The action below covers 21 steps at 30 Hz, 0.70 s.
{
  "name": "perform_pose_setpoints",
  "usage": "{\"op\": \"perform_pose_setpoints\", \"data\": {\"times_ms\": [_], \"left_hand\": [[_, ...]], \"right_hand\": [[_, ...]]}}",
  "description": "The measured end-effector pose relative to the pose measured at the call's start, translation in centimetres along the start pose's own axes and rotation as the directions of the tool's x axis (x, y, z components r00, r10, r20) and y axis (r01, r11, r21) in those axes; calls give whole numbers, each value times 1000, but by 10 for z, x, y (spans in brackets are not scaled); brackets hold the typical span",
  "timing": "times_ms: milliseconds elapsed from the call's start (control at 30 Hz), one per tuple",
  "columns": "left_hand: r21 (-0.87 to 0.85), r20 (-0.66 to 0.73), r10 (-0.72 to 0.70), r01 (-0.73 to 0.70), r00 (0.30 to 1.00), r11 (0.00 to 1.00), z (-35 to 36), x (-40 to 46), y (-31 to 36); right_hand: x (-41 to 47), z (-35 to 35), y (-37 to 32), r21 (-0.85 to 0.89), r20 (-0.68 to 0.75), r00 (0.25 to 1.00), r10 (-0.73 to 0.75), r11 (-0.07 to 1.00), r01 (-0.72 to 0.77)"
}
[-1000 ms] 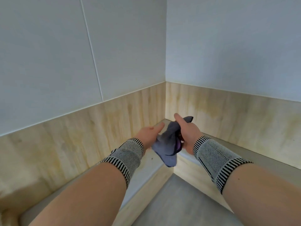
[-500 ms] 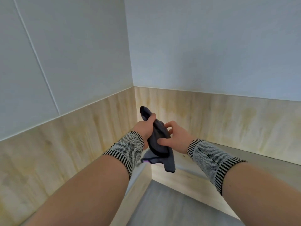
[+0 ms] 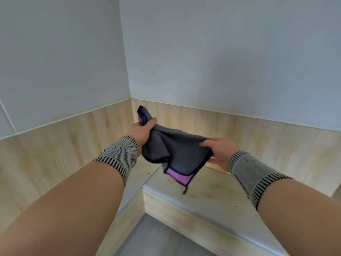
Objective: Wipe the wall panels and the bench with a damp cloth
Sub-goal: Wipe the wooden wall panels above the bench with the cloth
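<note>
A dark grey cloth with a black hem and a purple underside hangs stretched between both hands, above the corner of the bench. My left hand grips its left end, with one corner sticking up past the thumb. My right hand pinches the right edge between thumb and fingers. The pale bench top carries scattered dark crumbs. Wood-look wall panels run along the back of the bench on both walls, stained yellowish.
Plain white wall panels rise above the wood band and meet in a corner straight ahead. Grey floor lies in front of the L-shaped bench. Both wrists wear striped knit bands.
The cloth was bunched between my hands; now my hands have drawn apart and spread it open. The view has shifted right toward the corner.
</note>
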<state>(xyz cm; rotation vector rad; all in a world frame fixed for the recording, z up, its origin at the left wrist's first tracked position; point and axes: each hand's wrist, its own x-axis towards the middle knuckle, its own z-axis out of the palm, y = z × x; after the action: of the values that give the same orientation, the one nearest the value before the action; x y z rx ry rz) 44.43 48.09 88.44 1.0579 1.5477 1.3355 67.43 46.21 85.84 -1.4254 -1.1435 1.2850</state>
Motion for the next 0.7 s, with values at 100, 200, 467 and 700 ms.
{"op": "perform_pose_setpoints", "data": {"times_ms": [100, 200, 467, 700], "left_hand": [[46, -25, -33, 34, 999, 998, 20, 14, -5], [-37, 33, -43, 44, 999, 998, 50, 28, -6], [-56, 133, -62, 70, 989, 996, 112, 85, -10], [-79, 213, -173, 193, 962, 978, 145, 169, -16]], "right_hand": [[20, -46, -7, 179, -78, 997, -8, 984, 22], [44, -75, -6, 173, -141, 990, -10, 984, 35], [109, -113, 3, -126, -164, 984, 71, 988, -92], [160, -135, -13, 201, -179, 979, 94, 978, -57]]}}
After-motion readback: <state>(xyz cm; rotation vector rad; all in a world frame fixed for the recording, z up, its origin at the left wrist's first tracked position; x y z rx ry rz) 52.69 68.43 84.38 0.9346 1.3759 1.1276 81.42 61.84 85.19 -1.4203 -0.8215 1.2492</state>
